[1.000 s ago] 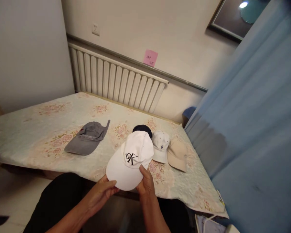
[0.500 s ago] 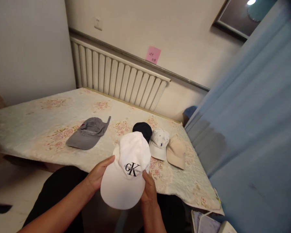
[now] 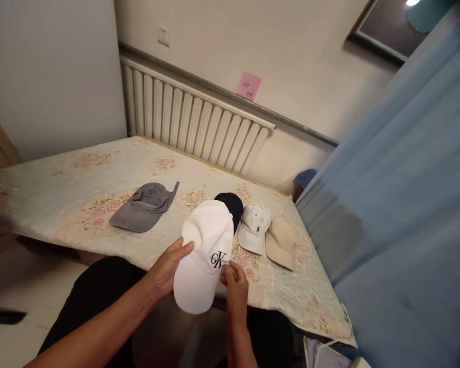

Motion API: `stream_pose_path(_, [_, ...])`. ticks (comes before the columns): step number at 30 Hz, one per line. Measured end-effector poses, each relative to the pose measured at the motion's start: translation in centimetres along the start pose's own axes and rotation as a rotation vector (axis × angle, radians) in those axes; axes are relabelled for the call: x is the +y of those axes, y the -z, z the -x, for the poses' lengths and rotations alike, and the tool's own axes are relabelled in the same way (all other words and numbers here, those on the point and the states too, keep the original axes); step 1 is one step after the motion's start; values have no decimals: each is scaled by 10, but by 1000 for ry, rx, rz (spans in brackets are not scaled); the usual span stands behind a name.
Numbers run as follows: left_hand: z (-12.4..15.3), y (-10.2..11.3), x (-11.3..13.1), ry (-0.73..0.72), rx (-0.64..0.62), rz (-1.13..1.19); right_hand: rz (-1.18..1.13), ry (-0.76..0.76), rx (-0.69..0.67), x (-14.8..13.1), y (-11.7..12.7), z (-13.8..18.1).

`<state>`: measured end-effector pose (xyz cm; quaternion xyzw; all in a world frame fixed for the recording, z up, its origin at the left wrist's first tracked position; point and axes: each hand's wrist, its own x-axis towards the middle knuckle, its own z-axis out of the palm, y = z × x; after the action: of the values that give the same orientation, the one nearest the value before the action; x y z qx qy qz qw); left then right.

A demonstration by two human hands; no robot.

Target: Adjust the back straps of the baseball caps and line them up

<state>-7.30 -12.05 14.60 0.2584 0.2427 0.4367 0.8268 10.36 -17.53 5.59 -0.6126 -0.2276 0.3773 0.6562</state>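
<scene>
Turned since the frame half a second ago, the white cap (image 3: 204,243) now shows its black letters toward the right, and the right hand (image 3: 235,286) has shifted to a new hold beside them.

From the head camera, the white cap is held up at the bed's (image 3: 72,189) near edge, brim pointing near. The left hand (image 3: 167,270) clasps its left side, thumb on top, the other fingers mostly hidden beneath; that grip probably carries the weight, so the right hand need not. The right hand's fingertips are bunched at the cap's right edge, by the letters; whether they pinch the cloth or only touch it, I cannot tell.

Beyond it, the black cap (image 3: 234,203) is partly hidden. To its right lie the pale cap (image 3: 254,230) and the beige cap (image 3: 281,243), close together, perhaps grouped to save room. The grey cap (image 3: 145,207) lies apart on the left, crown up, which likely keeps its shape, its strap sticking up.
</scene>
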Motion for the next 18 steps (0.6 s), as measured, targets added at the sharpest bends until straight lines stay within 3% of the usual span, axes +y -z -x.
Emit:
stream_pose_path(3, [2,-5,-1,-7,13,-23,142,186,45,-12,-4,9])
stream_pose_path(7, [-1,-8,-7,-28,3,-26,353,466,-55,-36,-18,38])
stream_pose_path(11, [-2,-15,-13,-51,37,3,460,728,-150,-38,-33,62])
stream_pose_path(15, [0,-24,-14,-87,129,-2,501,839,-185,-27,-41,72])
stream_pose_path(18, [0,-28,-15,-122,184,-34,543,832,-258,-24,-43,77])
